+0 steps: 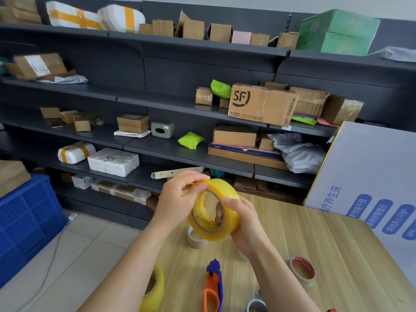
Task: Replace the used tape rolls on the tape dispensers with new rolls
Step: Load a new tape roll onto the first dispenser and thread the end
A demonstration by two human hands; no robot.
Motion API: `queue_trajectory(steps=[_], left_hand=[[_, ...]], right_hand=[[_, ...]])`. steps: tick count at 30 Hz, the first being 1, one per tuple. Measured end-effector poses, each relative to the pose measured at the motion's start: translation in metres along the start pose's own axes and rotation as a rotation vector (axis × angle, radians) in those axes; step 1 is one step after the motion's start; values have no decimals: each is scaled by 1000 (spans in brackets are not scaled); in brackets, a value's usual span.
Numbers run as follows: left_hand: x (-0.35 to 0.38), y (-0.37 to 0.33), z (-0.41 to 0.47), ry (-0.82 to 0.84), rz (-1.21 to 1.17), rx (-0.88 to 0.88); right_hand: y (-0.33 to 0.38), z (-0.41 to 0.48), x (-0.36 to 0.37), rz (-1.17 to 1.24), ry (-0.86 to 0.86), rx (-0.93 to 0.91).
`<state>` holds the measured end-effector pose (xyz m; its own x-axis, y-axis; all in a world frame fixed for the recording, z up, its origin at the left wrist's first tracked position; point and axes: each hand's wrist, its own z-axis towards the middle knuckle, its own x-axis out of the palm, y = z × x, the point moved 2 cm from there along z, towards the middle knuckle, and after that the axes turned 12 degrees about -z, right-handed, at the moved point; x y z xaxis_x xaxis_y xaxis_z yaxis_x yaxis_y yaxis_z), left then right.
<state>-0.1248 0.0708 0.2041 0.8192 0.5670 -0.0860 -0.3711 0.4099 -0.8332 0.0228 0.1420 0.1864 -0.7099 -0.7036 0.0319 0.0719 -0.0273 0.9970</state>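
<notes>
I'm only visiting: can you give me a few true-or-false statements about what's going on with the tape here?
1. The left hand and right hand both grip the yellow roll. True.
2. That roll rests on the table. False: it is held up above the table.
3. A second yellow roll sits at the table's left edge. True.
4. The right hand holds the dispenser. False: the dispenser lies on the table, untouched.
5. The crate is red. False: it is blue.
</notes>
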Motion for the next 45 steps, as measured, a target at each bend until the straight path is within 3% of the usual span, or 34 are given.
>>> queue_trajectory(steps=[4,17,23,28,35,41,45], left_hand=[[1,-2,0,-25,-39,-28],[6,-5,2,64,11,-70],[16,-10,3,137,57,-143],[17,-11,-3,233,56,-40],[5,-3,5,233,136,-207],[4,-13,3,216,196,-54],[10,-18,-3,234,242,47]], right_hand=[[5,-4,2,199,1,83],[-1,-1,-1,153,-142,224],[-5,-1,-1,74,-145,175],[0,-3,0,14,-38,47],[-3,-1,3,-12,55,-49],[1,2,4,117,121,-39],[4,4,7,187,57,16]])
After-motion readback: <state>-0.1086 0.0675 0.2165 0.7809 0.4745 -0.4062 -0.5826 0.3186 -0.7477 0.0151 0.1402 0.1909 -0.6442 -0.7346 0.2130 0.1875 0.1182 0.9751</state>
